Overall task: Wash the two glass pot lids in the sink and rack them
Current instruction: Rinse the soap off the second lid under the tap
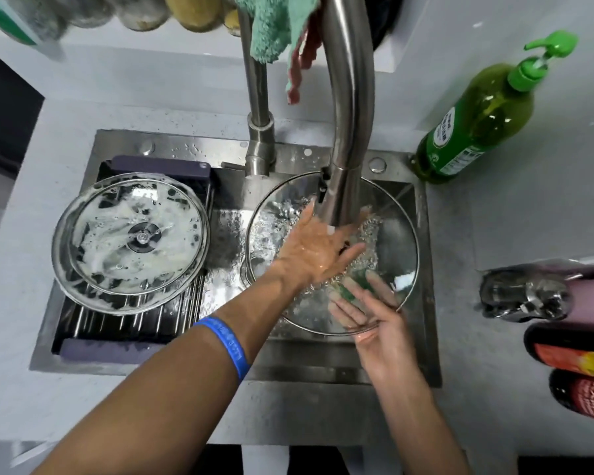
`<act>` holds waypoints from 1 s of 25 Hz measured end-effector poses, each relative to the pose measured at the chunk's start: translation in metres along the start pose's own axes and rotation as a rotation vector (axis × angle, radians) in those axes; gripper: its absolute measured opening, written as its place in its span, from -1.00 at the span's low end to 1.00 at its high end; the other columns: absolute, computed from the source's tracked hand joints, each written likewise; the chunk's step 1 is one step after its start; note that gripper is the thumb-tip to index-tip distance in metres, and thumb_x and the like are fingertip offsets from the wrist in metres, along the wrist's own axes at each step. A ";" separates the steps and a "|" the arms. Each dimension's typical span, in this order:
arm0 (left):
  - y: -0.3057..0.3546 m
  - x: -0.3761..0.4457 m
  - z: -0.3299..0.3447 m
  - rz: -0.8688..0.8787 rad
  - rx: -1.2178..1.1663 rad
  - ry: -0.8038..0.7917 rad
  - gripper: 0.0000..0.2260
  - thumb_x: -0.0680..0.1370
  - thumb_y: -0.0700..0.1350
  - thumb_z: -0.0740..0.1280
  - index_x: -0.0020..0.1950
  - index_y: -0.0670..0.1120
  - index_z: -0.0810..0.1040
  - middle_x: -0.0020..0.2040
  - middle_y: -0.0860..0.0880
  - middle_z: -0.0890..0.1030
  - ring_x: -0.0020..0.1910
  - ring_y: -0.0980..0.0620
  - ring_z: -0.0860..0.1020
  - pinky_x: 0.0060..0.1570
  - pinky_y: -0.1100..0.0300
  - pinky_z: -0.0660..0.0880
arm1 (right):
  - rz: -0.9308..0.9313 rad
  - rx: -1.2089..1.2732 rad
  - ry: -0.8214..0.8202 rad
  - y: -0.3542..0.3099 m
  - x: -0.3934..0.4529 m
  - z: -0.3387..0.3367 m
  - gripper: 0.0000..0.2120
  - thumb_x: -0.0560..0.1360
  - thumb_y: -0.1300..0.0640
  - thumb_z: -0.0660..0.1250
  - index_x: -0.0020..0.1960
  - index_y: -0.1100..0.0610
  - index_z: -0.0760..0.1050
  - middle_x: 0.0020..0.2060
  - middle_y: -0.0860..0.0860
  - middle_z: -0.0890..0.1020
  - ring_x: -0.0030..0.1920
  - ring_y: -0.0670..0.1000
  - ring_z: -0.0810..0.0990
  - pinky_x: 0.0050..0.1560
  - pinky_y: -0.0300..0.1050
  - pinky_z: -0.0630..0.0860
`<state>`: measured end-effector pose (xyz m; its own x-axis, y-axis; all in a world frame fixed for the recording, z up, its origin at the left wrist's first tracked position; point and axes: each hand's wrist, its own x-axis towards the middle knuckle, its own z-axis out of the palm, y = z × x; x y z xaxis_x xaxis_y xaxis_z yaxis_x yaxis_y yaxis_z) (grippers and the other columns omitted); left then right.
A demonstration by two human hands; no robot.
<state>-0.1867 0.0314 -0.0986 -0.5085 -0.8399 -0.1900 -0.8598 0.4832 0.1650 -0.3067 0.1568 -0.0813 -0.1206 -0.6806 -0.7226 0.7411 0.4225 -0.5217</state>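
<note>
A clear glass lid (396,234) sits tilted over the right side of the sink (422,269), under the running faucet (348,132). My left hand (318,250) lies flat on top of it in the water stream, fingers spread. My right hand (378,327) holds the lid's near rim, its fingers showing through the glass from beneath. Something green (352,289) shows through the glass by those fingers. The second glass lid (131,241), covered in soap foam, lies knob down on the dark rack (124,327) over the sink's left half.
A green pump bottle of dish soap (477,118) stands on the counter at the sink's back right. Dark sauce bottles (576,375) and a wrapped item (528,293) lie on the right. A teal cloth (278,25) hangs over the faucet.
</note>
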 end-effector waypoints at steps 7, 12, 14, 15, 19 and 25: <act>-0.027 -0.076 0.005 -0.811 -1.592 0.446 -0.49 0.57 -0.33 0.35 0.40 0.12 0.40 0.36 -0.16 0.52 0.12 -0.10 0.60 -0.11 0.14 0.63 | 0.051 -0.009 -0.031 -0.011 0.014 -0.009 -0.56 0.42 0.30 0.35 0.27 0.04 0.54 0.20 0.20 0.65 0.04 0.26 0.70 -0.02 0.10 0.66; -0.004 -0.116 0.006 -0.834 -2.130 0.388 -0.61 0.58 -0.28 0.28 0.33 0.10 0.52 0.26 -0.14 0.65 0.11 -0.19 0.67 -0.12 0.03 0.68 | 0.138 0.174 -0.083 0.038 0.003 0.001 -0.55 0.46 0.30 0.28 0.31 0.03 0.51 0.22 0.12 0.66 0.12 0.22 0.68 -0.06 0.09 0.66; -0.011 -0.123 0.002 -0.726 -2.143 0.192 -0.52 0.61 -0.38 0.16 0.43 0.04 0.48 0.24 -0.19 0.66 0.13 -0.20 0.67 -0.04 -0.03 0.68 | 0.159 0.171 -0.083 0.036 0.004 0.008 -0.58 0.47 0.29 0.30 0.30 0.06 0.54 0.20 0.12 0.66 0.14 0.22 0.66 -0.03 0.13 0.66; -0.027 -0.121 -0.001 -0.674 -2.130 0.116 -0.48 0.61 -0.43 0.12 0.46 0.01 0.45 0.24 -0.22 0.65 0.10 -0.22 0.68 -0.03 -0.07 0.67 | 0.158 0.114 -0.090 0.022 0.009 0.009 -0.61 0.47 0.27 0.33 0.28 0.09 0.57 0.19 0.13 0.66 0.12 0.20 0.66 -0.02 0.14 0.66; -0.072 -0.117 -0.022 -0.618 -2.015 0.078 -0.50 0.58 -0.42 0.14 0.43 -0.01 0.48 0.25 -0.25 0.63 0.08 -0.30 0.67 0.01 -0.15 0.65 | 0.123 -0.034 -0.096 -0.032 0.039 0.019 -0.78 0.53 0.22 0.32 0.16 0.14 0.60 0.16 0.13 0.68 0.07 0.15 0.71 -0.12 0.06 0.67; -0.047 -0.143 -0.003 -0.695 -2.231 0.176 -0.31 0.42 -0.48 0.20 0.41 0.11 0.48 0.28 -0.28 0.61 0.21 -0.40 0.59 0.13 -0.25 0.52 | 0.216 -0.126 -0.011 -0.026 0.046 0.015 -0.69 0.41 0.19 0.39 0.13 0.24 0.58 -0.04 0.20 0.73 -0.08 0.18 0.74 -0.19 0.08 0.67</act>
<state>-0.0737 0.1283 -0.0767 -0.1606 -0.7623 -0.6270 0.5795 -0.5871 0.5653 -0.3212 0.1051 -0.0943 0.0393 -0.5724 -0.8190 0.6608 0.6297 -0.4084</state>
